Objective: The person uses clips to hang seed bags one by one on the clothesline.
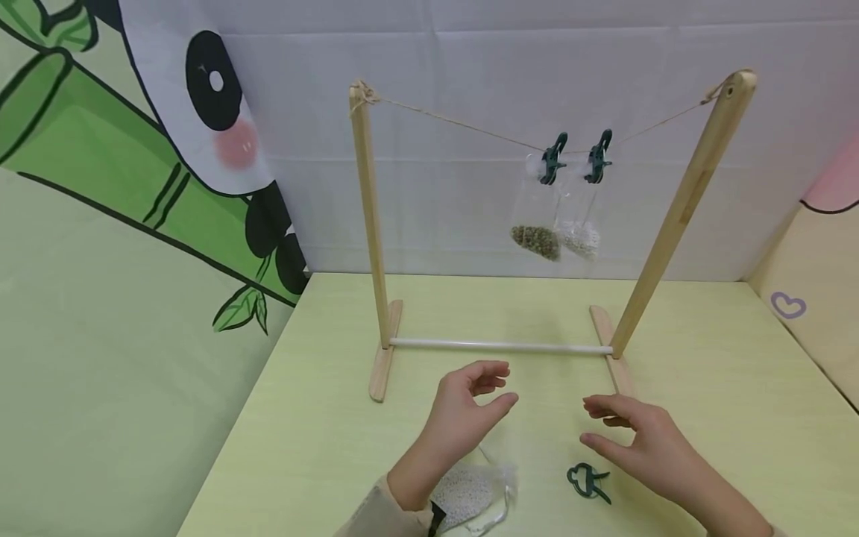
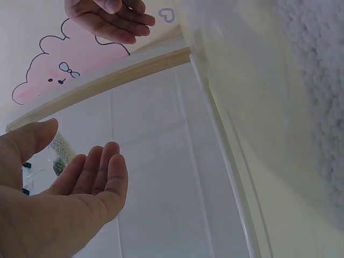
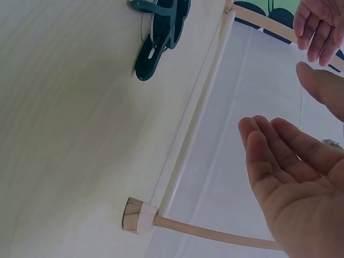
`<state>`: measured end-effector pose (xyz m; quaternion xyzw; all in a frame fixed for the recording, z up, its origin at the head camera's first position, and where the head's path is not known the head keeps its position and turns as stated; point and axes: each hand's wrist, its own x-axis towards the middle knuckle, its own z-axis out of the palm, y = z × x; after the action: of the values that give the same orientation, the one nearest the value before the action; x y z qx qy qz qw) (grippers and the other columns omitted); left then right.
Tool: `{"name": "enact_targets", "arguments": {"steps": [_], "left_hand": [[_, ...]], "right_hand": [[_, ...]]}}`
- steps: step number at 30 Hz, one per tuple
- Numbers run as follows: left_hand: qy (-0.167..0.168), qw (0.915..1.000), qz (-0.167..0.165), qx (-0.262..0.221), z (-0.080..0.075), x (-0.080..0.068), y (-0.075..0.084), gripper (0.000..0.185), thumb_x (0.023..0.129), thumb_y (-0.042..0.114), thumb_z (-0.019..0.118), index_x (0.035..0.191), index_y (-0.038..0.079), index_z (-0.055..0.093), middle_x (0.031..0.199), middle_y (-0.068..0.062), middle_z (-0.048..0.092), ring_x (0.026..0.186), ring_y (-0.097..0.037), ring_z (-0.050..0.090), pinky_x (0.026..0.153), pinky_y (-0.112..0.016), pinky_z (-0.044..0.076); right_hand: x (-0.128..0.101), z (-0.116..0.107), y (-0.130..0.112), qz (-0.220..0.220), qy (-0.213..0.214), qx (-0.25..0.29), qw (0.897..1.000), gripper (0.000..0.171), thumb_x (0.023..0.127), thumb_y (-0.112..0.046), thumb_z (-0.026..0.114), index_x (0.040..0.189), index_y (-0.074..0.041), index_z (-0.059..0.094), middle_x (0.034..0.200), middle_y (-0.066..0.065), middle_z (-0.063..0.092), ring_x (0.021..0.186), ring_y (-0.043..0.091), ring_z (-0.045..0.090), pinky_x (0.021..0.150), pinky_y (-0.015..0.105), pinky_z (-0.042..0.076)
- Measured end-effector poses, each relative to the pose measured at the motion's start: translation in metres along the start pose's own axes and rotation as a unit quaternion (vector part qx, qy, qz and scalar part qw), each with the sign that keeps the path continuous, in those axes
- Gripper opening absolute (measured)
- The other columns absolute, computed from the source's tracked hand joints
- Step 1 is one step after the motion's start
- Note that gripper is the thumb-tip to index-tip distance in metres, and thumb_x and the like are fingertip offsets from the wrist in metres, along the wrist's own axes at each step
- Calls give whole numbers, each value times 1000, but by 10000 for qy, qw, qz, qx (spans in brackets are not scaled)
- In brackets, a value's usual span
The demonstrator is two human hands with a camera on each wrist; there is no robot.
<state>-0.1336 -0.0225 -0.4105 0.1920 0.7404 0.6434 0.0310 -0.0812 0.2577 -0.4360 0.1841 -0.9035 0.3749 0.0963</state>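
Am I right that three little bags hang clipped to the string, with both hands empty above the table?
Not quite: the head view shows two bags clipped to the string, not three. Both the left hand and right hand are indeed empty.

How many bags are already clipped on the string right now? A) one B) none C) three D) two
D: two clear bags, the bag of dark grains and the bag of white grains, hang from the string, each under its own green clip, while a third bag and a spare clip lie on the table.
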Motion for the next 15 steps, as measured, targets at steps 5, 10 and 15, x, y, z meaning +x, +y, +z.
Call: {"name": "enact_targets", "arguments": {"steps": [5, 10, 15], "left_hand": [[-63, 10000, -50, 11, 4, -2, -1, 32, 91, 8, 78, 121, 4, 70, 116, -1, 69, 103, -18, 66, 94, -32, 53], [-144, 9998, -108, -2, 9, -4, -2, 32, 91, 7, 78, 121, 4, 70, 115, -1, 69, 103, -17, 65, 94, -32, 52], [-179, 9997, -168, 35, 14, -5, -5, 33, 90, 6, 79, 121, 4, 70, 114, -1, 69, 102, -15, 65, 93, -32, 53]], "right_hand": [[-6, 1, 3, 393, -401, 13, 9984, 43, 84, -26, 87, 118, -7, 71, 110, 1, 72, 94, 24, 70, 79, 36, 58], [-11, 3, 7, 469, -701, 27, 9964, 46, 84, -28, 87, 119, -4, 70, 112, 3, 71, 95, 25, 69, 81, 37, 58], [-13, 4, 9, 706, -1177, -17, 9905, 51, 83, -32, 86, 120, -1, 69, 114, 6, 70, 96, 28, 68, 81, 40, 57]]}}
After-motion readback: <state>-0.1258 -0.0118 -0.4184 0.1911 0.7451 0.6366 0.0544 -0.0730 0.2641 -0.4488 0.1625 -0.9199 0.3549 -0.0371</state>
